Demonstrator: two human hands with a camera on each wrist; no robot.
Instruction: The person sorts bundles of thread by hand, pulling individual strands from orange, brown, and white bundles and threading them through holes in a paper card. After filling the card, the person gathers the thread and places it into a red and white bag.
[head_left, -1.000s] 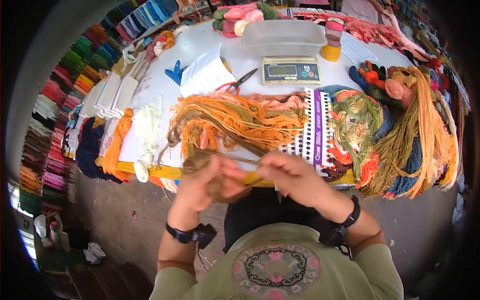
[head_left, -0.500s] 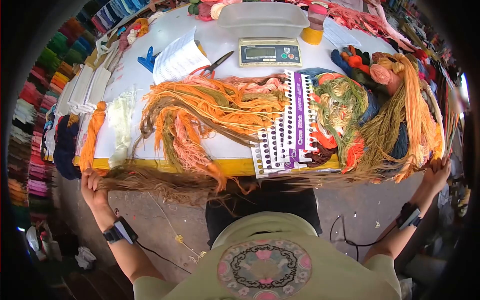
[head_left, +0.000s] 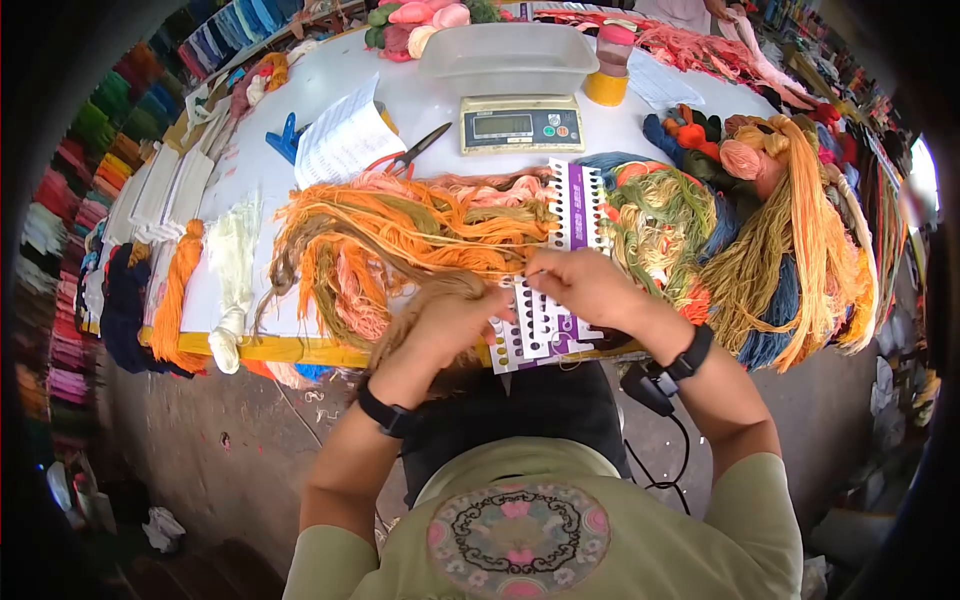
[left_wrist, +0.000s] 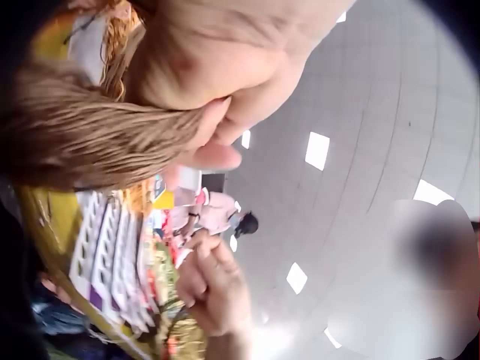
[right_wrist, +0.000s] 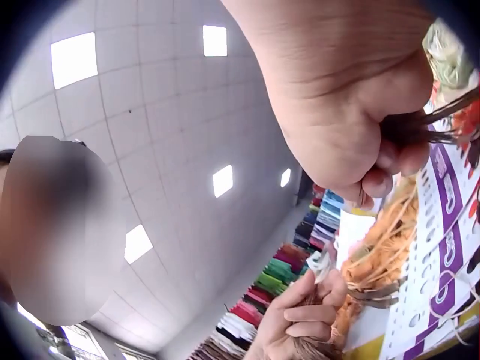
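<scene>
My left hand (head_left: 450,328) grips a thick skein of brown thread (left_wrist: 97,139), which hangs over the hand towards the table's front edge. Just to its right, my right hand (head_left: 588,288) has its fingers curled above the white and purple punched cards (head_left: 575,205). Dark brown strands (right_wrist: 448,138) come out of the right hand's curled fingers in the right wrist view. Beyond both hands lies a loose heap of orange thread (head_left: 450,235), mixed with pink and olive skeins.
Behind the heap stand a digital scale (head_left: 520,125) with a clear plastic tub (head_left: 510,58), scissors (head_left: 410,152) and a written sheet (head_left: 345,140). Multicoloured skeins (head_left: 660,225) cover the right side. Orange (head_left: 178,295) and white hanks (head_left: 233,270) hang at the left edge.
From close together, the hands spread wide with the brown thread stretched along the table edge, then came back together over the cards. The brown thread is now gathered at the left hand.
</scene>
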